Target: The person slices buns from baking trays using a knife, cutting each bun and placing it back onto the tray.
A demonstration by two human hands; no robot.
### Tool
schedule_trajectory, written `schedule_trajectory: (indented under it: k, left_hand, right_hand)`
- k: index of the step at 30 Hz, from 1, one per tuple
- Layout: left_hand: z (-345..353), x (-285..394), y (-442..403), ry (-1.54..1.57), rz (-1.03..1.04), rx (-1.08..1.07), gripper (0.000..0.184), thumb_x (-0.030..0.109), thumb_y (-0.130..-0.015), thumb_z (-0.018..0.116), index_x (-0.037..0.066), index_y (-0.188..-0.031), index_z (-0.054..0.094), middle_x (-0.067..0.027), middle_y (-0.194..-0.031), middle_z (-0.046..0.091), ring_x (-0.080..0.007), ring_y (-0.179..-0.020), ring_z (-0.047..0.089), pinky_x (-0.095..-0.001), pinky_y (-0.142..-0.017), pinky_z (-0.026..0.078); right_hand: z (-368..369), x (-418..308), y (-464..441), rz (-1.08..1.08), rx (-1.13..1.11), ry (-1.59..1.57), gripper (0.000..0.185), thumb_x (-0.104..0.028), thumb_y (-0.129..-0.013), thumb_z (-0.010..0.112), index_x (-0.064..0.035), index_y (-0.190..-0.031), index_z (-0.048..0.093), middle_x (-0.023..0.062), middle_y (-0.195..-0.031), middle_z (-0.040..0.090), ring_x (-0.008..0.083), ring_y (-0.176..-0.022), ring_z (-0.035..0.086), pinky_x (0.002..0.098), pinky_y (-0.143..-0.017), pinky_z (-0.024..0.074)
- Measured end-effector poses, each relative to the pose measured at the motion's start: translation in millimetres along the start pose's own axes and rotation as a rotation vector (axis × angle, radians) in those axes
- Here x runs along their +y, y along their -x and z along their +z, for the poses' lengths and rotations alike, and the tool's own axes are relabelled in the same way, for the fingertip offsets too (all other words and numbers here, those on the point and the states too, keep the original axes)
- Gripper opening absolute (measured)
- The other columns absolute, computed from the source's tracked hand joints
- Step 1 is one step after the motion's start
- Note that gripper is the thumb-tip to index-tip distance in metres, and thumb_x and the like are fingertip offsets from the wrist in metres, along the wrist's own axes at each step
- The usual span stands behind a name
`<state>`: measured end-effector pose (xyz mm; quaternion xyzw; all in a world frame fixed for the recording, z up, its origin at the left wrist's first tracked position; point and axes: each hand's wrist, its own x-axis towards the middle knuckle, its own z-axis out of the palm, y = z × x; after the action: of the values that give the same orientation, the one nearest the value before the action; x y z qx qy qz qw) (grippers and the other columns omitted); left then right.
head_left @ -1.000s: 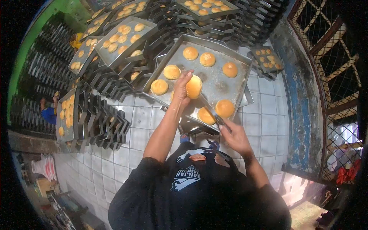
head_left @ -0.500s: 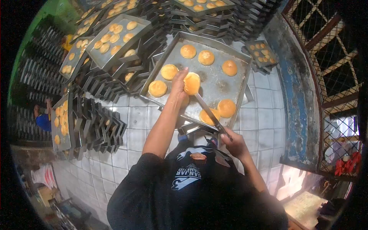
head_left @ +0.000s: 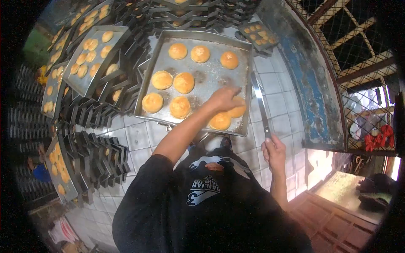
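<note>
My left hand [head_left: 223, 100] reaches over the near right part of a large metal baking tray [head_left: 168, 122]. Its fingers are stretched out at a round golden bun [head_left: 238, 109], which the hand partly covers; whether they press on it is unclear. Right beside that lies another bun [head_left: 220, 121]. My right hand [head_left: 273, 151] is closed round the handle of a long knife [head_left: 262, 105], its blade pointing away from me along the tray's right edge. Several more buns, among them a bun [head_left: 184, 83] near the middle, rest on the tray.
Crisscross stacks of trays [head_left: 105, 158] with buns stand on the left, and more tray stacks [head_left: 185, 21] rise behind. A small tray stack [head_left: 259, 37] is at the far right, near the blue peeling wall [head_left: 308, 84]. White tiles [head_left: 274, 90] cover the floor.
The bun that my left hand held against the knife now lies on the tray. That hand has moved right to another bun. The knife has swung away to the tray's right side.
</note>
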<state>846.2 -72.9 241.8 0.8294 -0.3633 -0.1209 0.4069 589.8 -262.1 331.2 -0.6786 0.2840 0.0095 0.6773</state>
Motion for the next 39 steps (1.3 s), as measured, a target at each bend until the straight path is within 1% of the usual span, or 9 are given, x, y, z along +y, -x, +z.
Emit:
schedule_trajectory:
  k: [4,12,14,16,18,19,21,30,39]
  left_hand:
    - [-2.8,9.9,9.7,-0.137,0.034,-0.126,0.075,0.053,-0.079,0.079,-0.001,-0.128,0.063,-0.0273,-0.122,0.066,-0.0421,-0.114,0.064,-0.0484,-0.099,0.051]
    - [-83.3,11.3,55.6,-0.393,-0.532,0.114,0.06,0.042,-0.079,0.077,-0.001,-0.119,0.067,-0.0229,-0.123,0.067,-0.0415,-0.115,0.062,-0.0472,-0.098,0.051]
    - [-90.3,14.8,68.5,-0.549,-0.206,0.384,0.058,0.04,-0.083,0.077,-0.001,-0.122,0.065,-0.0229,-0.129,0.063,-0.0415,-0.118,0.06,-0.0481,-0.098,0.05]
    - [-82.1,16.6,68.9,-0.504,-0.085,0.337,0.052,0.033,-0.084,0.077,0.002,-0.124,0.065,-0.0207,-0.129,0.063,-0.0403,-0.119,0.06,-0.0485,-0.099,0.05]
    - [-61.4,16.8,66.9,-0.058,0.31,-0.08,0.051,0.03,-0.082,0.079,0.005,-0.124,0.066,-0.0193,-0.128,0.064,-0.0397,-0.119,0.06,-0.0489,-0.098,0.05]
    - [-48.6,12.4,66.0,-0.06,0.305,-0.069,0.051,0.03,-0.082,0.079,0.005,-0.124,0.066,-0.0193,-0.128,0.064,-0.0397,-0.119,0.06,-0.0489,-0.098,0.05]
    - [-33.1,10.1,63.8,-0.152,0.372,-0.425,0.051,0.031,-0.081,0.079,0.006,-0.123,0.066,-0.0195,-0.126,0.064,-0.0386,-0.118,0.061,-0.0495,-0.098,0.05]
    - [-67.9,5.0,83.5,-0.483,-0.138,-0.068,0.052,0.048,-0.091,0.07,0.002,-0.114,0.067,-0.0214,-0.11,0.068,-0.0425,-0.095,0.07,-0.0514,-0.077,0.056]
    - [-92.4,20.5,54.4,-0.5,-0.111,-0.176,0.046,0.049,-0.094,0.065,0.004,-0.103,0.074,-0.0226,-0.09,0.073,-0.0414,-0.086,0.071,-0.051,-0.075,0.055]
  right_hand:
    - [9.9,-7.2,13.4,0.039,0.012,-0.035,0.039,-0.017,-0.104,0.059,0.0022,-0.138,0.058,0.003,-0.072,0.06,0.0025,-0.044,0.039,0.0199,-0.038,0.0264]
    - [12.2,-2.7,8.3,0.014,-0.012,-0.129,0.04,-0.015,-0.104,0.06,0.0002,-0.141,0.058,-0.0013,-0.07,0.059,0.0001,-0.048,0.04,0.0198,-0.042,0.0269]
    - [17.5,-4.1,2.6,-0.002,-0.033,-0.132,0.039,-0.014,-0.104,0.06,0.0005,-0.141,0.058,-0.0007,-0.07,0.06,-0.0001,-0.048,0.039,0.0199,-0.042,0.0266]
    - [26.0,-9.6,0.8,-0.018,-0.073,-0.108,0.04,-0.016,-0.104,0.058,0.003,-0.139,0.056,0.0006,-0.071,0.057,0.0029,-0.046,0.039,0.0203,-0.04,0.0283]
    - [33.5,-13.8,-3.5,-0.019,-0.1,-0.092,0.041,-0.016,-0.104,0.058,0.0031,-0.141,0.055,0.0009,-0.071,0.057,0.0031,-0.046,0.039,0.0202,-0.04,0.0291]
    - [36.8,-16.3,-5.6,-0.021,-0.121,-0.081,0.043,-0.016,-0.104,0.058,0.0031,-0.142,0.054,0.0011,-0.072,0.057,0.0032,-0.046,0.04,0.0201,-0.04,0.0298]
    - [41.5,-23.2,-7.2,-0.032,-0.143,-0.062,0.042,-0.016,-0.104,0.059,0.0024,-0.142,0.055,0.0015,-0.072,0.059,0.0026,-0.047,0.04,0.0206,-0.041,0.0296]
    - [49.3,-17.2,-1.2,-0.022,-0.104,-0.085,0.043,-0.018,-0.104,0.061,0.0016,-0.142,0.056,0.0017,-0.071,0.061,0.0027,-0.048,0.042,0.0203,-0.042,0.031]
    - [39.3,-12.8,-7.7,-0.002,-0.039,-0.144,0.04,-0.017,-0.105,0.06,0.0007,-0.141,0.057,0.0021,-0.073,0.062,0.0029,-0.049,0.043,0.0199,-0.043,0.0314]
